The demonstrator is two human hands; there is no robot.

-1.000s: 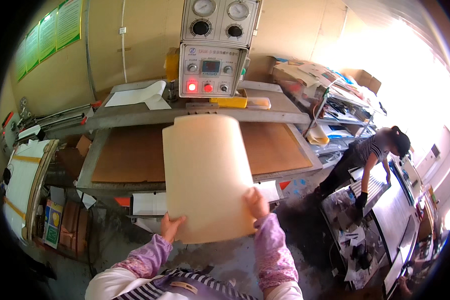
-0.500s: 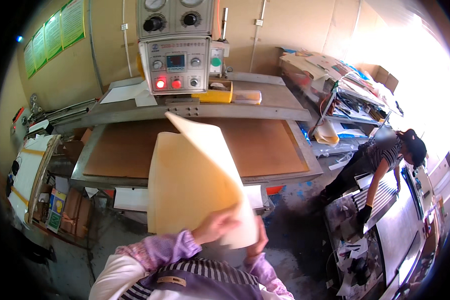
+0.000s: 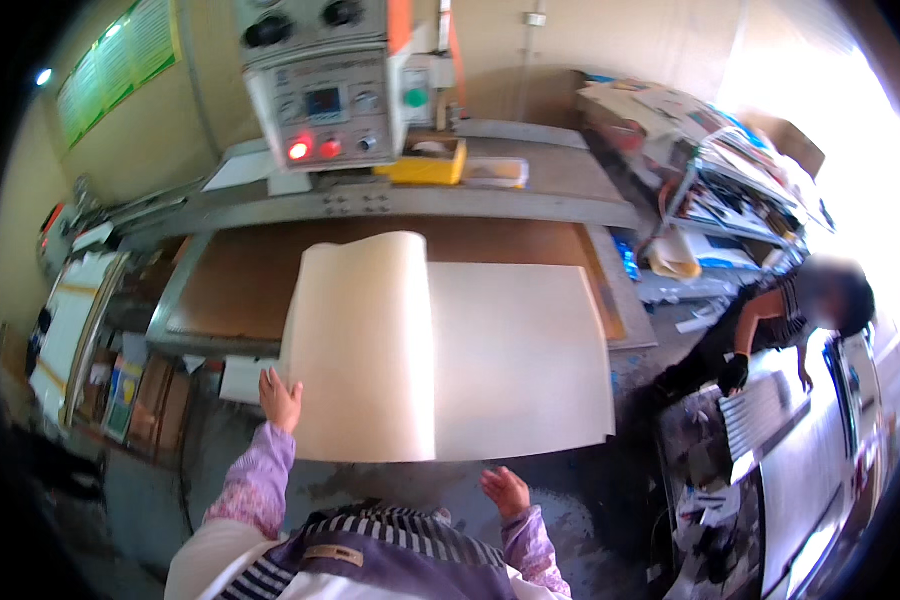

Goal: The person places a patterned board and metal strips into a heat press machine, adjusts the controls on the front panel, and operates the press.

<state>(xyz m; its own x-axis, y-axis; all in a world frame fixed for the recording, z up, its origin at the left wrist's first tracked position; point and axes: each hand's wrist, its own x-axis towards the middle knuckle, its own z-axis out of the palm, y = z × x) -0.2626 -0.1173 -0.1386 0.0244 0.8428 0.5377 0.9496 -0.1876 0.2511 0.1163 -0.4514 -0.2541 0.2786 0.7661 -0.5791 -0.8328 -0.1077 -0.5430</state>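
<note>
A large cream sheet (image 3: 360, 350) lies over the brown bed (image 3: 240, 285) of a machine and reaches past its front edge. Its left half rises in a rounded curve, and a paler right half (image 3: 520, 360) spreads flatter to the right; I cannot tell if they are one sheet or two. Beside the left edge stands my left hand (image 3: 281, 400), fingers apart, thumb close to the sheet; whether it touches is unclear. My right hand (image 3: 507, 491) hovers just below the lower right edge, apart from it, with loosely bent, separated fingers and nothing held.
Beyond the bed, a metal crossbar (image 3: 390, 204) runs under a control box (image 3: 325, 110) with a red light. A yellow bin (image 3: 425, 165) sits behind. Right, a person (image 3: 770, 320) bends over a bench with corrugated material (image 3: 760, 420). A cluttered rack (image 3: 710, 190) stands behind them.
The lifted sheet part has swung over to the right and now spreads out. My left hand moved left to the sheet's edge; my right hand let go and dropped below it.
</note>
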